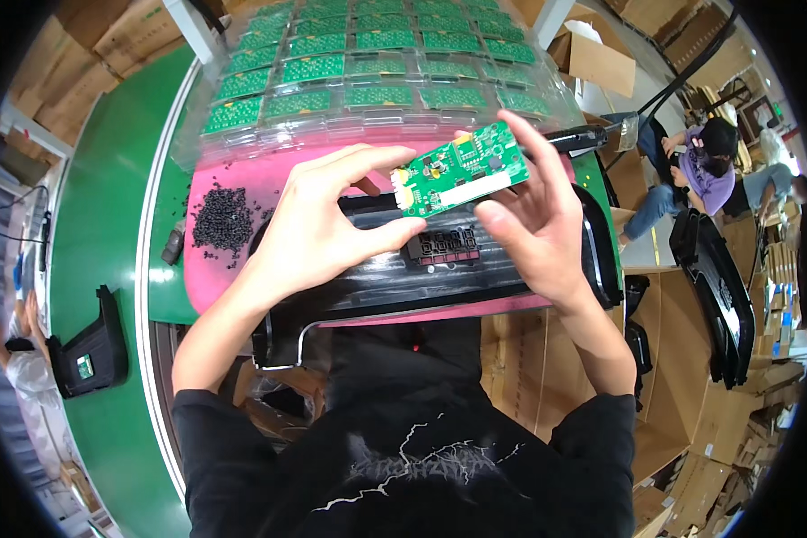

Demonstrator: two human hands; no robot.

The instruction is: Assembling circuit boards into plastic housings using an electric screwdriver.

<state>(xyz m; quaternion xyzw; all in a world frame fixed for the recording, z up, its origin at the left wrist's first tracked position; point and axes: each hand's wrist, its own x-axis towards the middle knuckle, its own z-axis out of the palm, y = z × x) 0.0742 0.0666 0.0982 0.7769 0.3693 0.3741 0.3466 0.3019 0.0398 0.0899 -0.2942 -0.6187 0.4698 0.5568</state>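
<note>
Above the middle of the bench I hold a green circuit board (475,158), tilted with its right end higher. It carries white connectors at its left end and a white strip along its lower edge. My left hand (323,220) pinches the left end between thumb and forefinger. Around the right end curve the fingers of my right hand (547,224), its thumb near the lower edge. Below the board lies a long black plastic housing (368,291), partly covered by my hands. A black slotted frame (446,247) sits in the housing's middle.
A heap of small black parts (222,218) lies on the pink mat (208,291) at left. Clear trays of green boards (381,67) stand behind. Another black housing (94,345) rests on the green table at far left. Cardboard boxes (663,350) and seated people (713,170) are at right.
</note>
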